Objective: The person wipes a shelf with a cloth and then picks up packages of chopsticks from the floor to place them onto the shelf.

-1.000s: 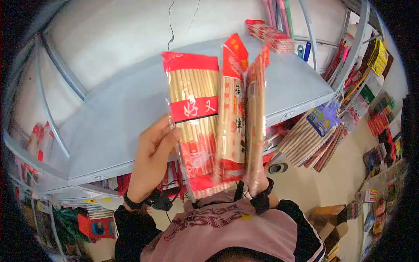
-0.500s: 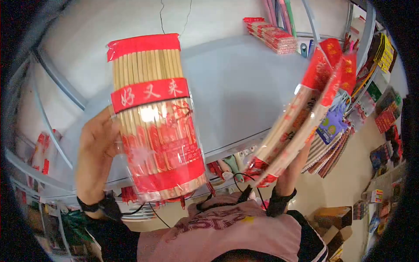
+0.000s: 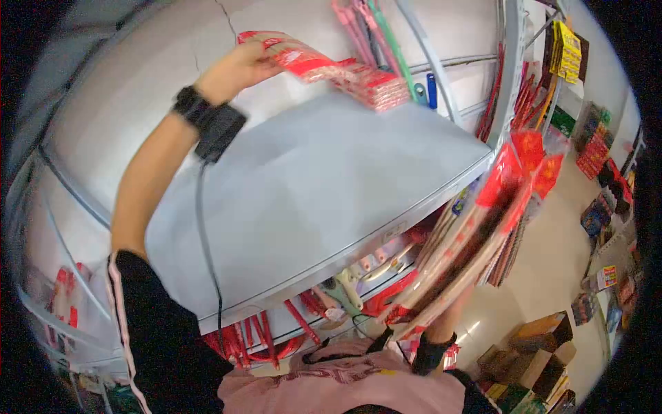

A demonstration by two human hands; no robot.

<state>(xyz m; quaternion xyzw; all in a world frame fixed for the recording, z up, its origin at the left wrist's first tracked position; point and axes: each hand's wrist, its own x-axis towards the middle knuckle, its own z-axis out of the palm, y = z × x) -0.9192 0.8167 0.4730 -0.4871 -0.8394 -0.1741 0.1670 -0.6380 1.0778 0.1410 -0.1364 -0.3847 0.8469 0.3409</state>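
At the back of the grey shelf, my left hand (image 3: 238, 71) has its fingers closed on the end of a red chopstick pack (image 3: 293, 56). The pack's other end lies over or against a stack of similar packs (image 3: 379, 86); whether it touches them is unclear. My right hand (image 3: 455, 310), partly hidden, grips several red-and-clear chopstick packs (image 3: 476, 234), tilted upright beyond the shelf's right front edge.
The grey shelf (image 3: 296, 186) spans the middle. Pink and green rolled items (image 3: 376, 34) stand behind the stack. Red-handled goods (image 3: 262, 338) hang below the front edge. Cardboard boxes (image 3: 538, 345) sit on the floor at right.
My left hand has moved from the left foreground to the back of the shelf, taking its pack along. The view has shifted; my right hand still holds its packs.
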